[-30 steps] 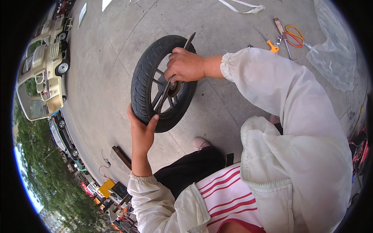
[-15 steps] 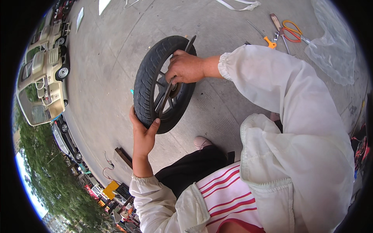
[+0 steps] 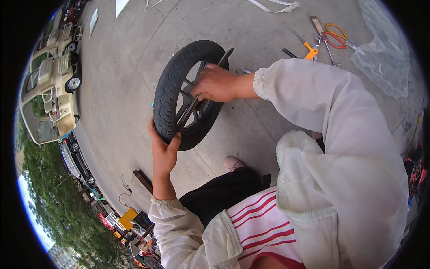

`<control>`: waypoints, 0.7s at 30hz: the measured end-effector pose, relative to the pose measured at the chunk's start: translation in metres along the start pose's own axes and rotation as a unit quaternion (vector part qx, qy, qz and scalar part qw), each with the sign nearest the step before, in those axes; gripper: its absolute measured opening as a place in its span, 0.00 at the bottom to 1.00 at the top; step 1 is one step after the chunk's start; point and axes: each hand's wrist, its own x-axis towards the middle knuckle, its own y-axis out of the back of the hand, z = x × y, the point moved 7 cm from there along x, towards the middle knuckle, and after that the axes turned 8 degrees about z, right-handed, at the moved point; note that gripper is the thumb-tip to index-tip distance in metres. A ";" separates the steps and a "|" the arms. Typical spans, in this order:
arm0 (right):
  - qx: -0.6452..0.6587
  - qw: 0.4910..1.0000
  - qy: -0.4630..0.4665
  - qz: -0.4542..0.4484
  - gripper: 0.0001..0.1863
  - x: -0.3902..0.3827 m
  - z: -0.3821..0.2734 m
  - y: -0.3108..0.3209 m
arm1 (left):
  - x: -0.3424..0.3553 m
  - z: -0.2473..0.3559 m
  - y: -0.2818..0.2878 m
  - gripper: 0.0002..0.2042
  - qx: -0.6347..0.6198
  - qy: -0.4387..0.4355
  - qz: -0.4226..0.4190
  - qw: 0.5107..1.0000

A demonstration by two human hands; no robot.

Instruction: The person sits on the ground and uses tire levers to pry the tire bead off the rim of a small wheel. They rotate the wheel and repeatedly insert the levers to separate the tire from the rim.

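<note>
A black tyre (image 3: 167,102) on a dark spoked rim (image 3: 186,94) is held up at a slant over the floor. My left hand (image 3: 165,148) is closed on its lower left, thumb on the sidewall and fingers round the tread. My right hand (image 3: 214,83) is closed round a long, flat metal lever (image 3: 229,54) that lies diagonally across the wheel, its lower end at the tyre's bead near my left thumb. The hub is partly hidden behind my right hand and the lever.
Orange-handled screwdriver (image 3: 311,51), brown-handled screwdriver (image 3: 316,24), scissors (image 3: 336,33) and crumpled plastic bag (image 3: 385,62) lie on concrete (image 3: 121,80) at right. A white strap (image 3: 277,6) lies above. Parked vehicles (image 3: 49,98) line the left; my shoe (image 3: 232,163) is below.
My right hand and the lever have swung down and to the right, the lever's upper end now reaching farther past the tyre's rim. My left hand still grips the tyre.
</note>
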 end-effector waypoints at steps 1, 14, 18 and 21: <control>-0.007 1.000 -0.017 0.000 0.05 -0.004 0.007 0.004 | 0.002 -0.003 0.002 0.36 0.000 -0.001 0.005 1.000; 0.003 0.996 -0.082 0.035 0.06 -0.034 0.010 0.009 | 0.012 -0.017 0.008 0.36 -0.038 0.028 0.024 0.999; 0.010 0.998 -0.060 0.031 0.06 -0.027 0.011 0.009 | 0.010 -0.014 0.007 0.36 -0.043 0.028 0.014 0.999; 0.014 0.998 -0.048 0.029 0.05 -0.024 0.015 0.009 | 0.009 -0.013 0.005 0.37 -0.063 0.031 0.004 0.998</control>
